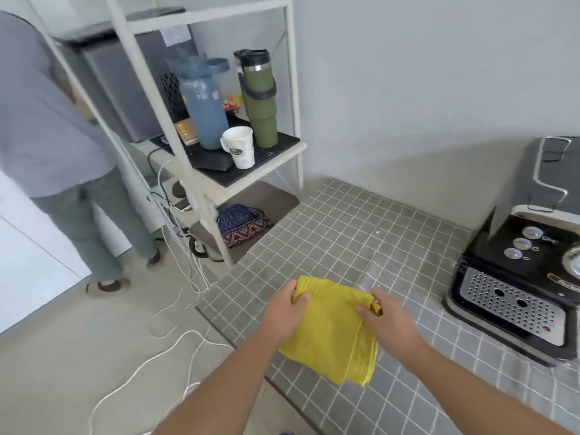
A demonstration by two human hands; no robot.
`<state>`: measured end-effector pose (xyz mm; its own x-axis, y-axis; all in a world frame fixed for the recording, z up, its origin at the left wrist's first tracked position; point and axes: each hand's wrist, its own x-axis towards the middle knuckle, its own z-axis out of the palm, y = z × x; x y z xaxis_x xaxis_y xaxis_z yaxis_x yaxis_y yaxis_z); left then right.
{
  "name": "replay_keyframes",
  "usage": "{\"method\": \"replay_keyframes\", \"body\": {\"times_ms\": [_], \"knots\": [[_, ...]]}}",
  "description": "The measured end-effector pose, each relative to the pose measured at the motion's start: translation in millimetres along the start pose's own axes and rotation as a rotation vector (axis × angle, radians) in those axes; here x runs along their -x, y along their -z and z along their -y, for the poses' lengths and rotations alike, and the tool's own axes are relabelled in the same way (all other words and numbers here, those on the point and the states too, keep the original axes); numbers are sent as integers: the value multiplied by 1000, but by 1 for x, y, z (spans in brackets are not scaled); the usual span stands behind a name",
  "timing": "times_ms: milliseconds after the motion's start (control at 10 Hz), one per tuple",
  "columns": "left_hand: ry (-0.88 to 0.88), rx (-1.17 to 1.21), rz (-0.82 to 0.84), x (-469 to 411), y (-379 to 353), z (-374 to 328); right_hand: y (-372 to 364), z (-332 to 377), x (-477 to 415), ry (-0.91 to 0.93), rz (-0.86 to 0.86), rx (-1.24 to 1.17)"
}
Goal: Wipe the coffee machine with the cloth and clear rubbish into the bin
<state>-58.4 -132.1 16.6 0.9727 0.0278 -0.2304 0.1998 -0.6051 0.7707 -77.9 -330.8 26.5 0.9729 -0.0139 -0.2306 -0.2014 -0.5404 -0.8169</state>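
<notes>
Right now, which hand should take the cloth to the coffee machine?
Probably the right hand: it pinches the yellow cloth and is nearer the coffee machine. The left hand grips the cloth's other side, farther away.

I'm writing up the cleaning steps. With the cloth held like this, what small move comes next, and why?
Probably carry the yellow cloth rightward to the coffee machine. The left hand and right hand both grip it over the tiled counter, and the machine stands apart at the right.
</notes>
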Motion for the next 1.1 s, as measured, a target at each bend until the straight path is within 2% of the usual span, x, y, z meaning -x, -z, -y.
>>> {"method": "replay_keyframes", "body": {"times_ms": [200,400,500,600,700,800,900,1100], "knots": [[72,-56,3,-45,85,59,-84,53,-38,-47,111,-118],[79,-147,124,-101,119,99,-139,67,-82,-181,103,-120],[27,-307,51,-112,117,105,-152,60,-95,-167,21,-1],[-211,-535,-43,-114,110,111,-151,55,-96,51,-118,330],[-435,-675,130,-110,100,118,-153,52,-92,171,26,576],[-435,-799,323,-107,92,130,-166,36,-82,274,138,816],[-388,-842,402,-106,90,135,-169,19,-79,306,157,932],[-409,-814,347,-104,90,123,-154,0,-78,315,178,1011]]}}
